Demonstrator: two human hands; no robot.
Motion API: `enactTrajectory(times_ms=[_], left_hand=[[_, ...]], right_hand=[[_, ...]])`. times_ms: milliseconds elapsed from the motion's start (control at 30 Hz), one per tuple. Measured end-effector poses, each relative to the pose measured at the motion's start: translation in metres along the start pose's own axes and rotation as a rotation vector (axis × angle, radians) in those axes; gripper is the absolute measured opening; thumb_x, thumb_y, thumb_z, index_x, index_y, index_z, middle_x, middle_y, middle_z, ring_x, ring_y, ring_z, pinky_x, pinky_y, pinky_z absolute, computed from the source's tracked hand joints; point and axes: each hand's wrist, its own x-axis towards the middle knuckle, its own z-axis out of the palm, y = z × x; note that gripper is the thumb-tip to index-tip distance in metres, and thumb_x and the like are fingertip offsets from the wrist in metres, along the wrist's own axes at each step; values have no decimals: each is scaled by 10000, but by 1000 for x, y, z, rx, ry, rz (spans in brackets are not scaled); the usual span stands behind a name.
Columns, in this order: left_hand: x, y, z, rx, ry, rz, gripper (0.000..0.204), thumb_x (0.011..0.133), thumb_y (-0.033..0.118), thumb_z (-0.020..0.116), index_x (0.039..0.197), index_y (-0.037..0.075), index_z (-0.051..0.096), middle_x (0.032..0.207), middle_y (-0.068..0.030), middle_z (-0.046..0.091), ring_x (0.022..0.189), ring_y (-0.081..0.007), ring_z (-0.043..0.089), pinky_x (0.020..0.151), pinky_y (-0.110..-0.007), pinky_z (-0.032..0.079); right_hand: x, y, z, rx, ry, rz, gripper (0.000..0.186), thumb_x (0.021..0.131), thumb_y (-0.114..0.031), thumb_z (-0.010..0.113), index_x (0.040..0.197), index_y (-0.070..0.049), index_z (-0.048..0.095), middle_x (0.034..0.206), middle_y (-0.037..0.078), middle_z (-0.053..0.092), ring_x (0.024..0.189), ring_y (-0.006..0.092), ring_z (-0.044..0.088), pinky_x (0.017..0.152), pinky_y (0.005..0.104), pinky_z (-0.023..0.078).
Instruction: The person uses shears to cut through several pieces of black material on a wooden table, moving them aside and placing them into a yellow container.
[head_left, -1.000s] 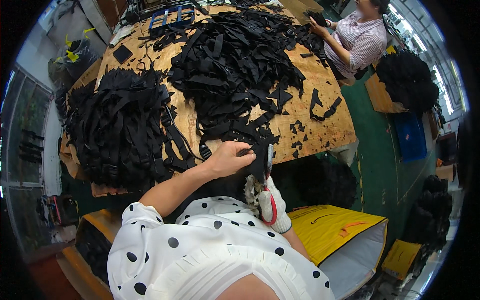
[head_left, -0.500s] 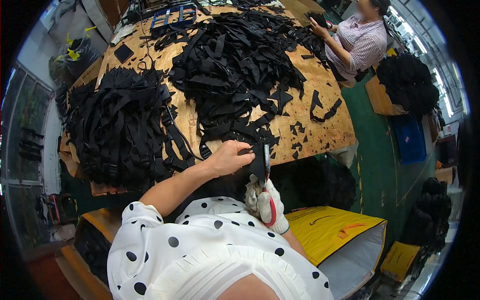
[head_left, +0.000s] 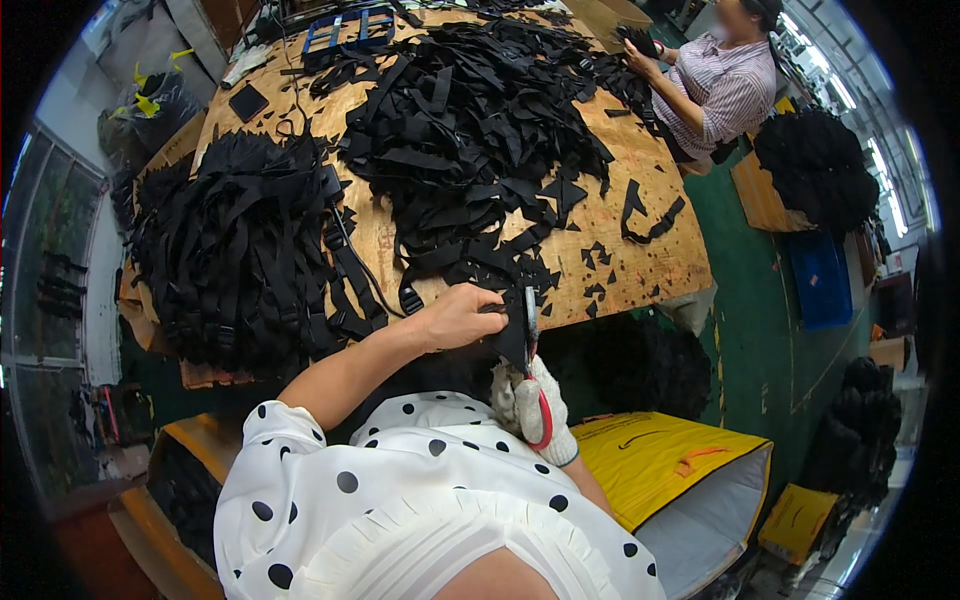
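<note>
My bare left hand [head_left: 462, 318] is closed on a black webbing strap [head_left: 513, 338] at the table's near edge, its fingers pinched together. In a white knit glove, my right hand [head_left: 546, 415] grips red-handled scissors [head_left: 531, 312], whose metal blades point away from me beside the strap's right side. Whether the blades are touching the strap I cannot tell. Just beyond my hands lies a large heap of black straps [head_left: 470, 130]. To the left is a second bundle of straps [head_left: 235, 240], some with plastic buckles.
Small black offcuts [head_left: 597, 255] are scattered on the wooden table [head_left: 640, 285]. A co-worker [head_left: 715, 85] stands at the far right, holding black pieces. A yellow bag [head_left: 665, 460] gapes open at my right. A blue basket [head_left: 347, 35] sits at the far left.
The scissors have tilted slightly to the left and their blades look closer together. My left hand has barely shifted and still holds the strap.
</note>
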Motion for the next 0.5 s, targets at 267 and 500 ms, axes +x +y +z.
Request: enactTrajectory(times_ms=[267,500], left_hand=[[2,-14,1,19,29,3,165,831,143,558,847,-7,623,722,27,544,667,-69,459,604,-235,388],[-3,3,2,-121,-17,-91,177,833,168,571,780,0,585,719,34,509,650,-58,424,589,-224,366]], right_hand=[[2,7,0,36,67,-15,534,917,-451,450,1218,-11,474,941,99,596,804,181,564,712,289,458],[8,-2,0,-40,198,-147,424,841,-157,574,1201,37,463,1146,191,518,1048,305,514,908,356,397]])
